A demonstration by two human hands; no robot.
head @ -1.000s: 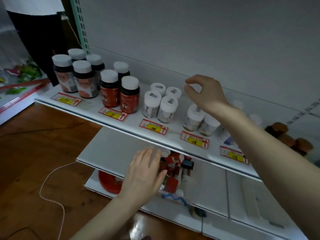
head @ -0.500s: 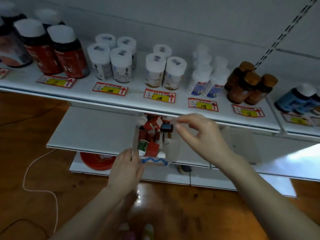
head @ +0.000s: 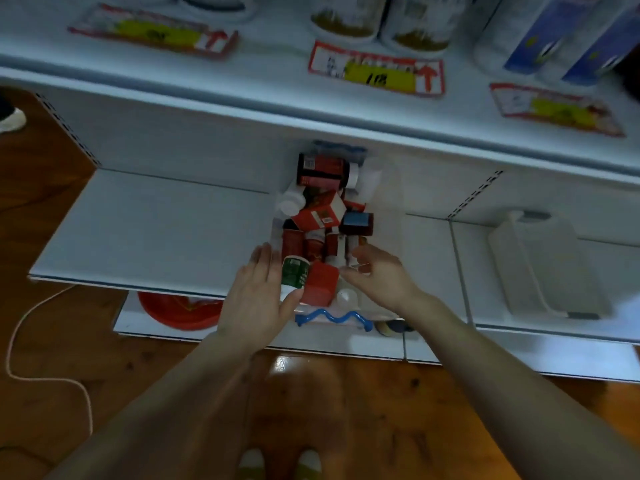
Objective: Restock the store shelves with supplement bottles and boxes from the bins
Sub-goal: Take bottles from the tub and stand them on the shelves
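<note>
A clear plastic bin (head: 393, 237) with a blue wavy handle (head: 332, 318) stands on the lower white shelf (head: 156, 237). It holds several red boxes and bottles, among them a green-labelled bottle (head: 294, 271), a red box (head: 320, 284) and a dark bottle with a red label (head: 322, 169). My left hand (head: 256, 299) lies flat against the bin's left rim, thumb beside the green-labelled bottle. My right hand (head: 381, 275) reaches into the bin's right side with its fingers curled over small white-capped bottles; whether it grips one is hidden.
The upper shelf (head: 242, 98) juts out above the bin, with price tags (head: 377, 69), white bottles (head: 343, 15) and blue-labelled bottles (head: 554, 36). A white bin (head: 547, 268) lies at the right. Below are a red dish (head: 176, 311) and a floor cable (head: 20, 341).
My head has tipped down toward the bin. My right hand came off the upper shelf and dropped into the bin. My left hand stays on the bin's left edge.
</note>
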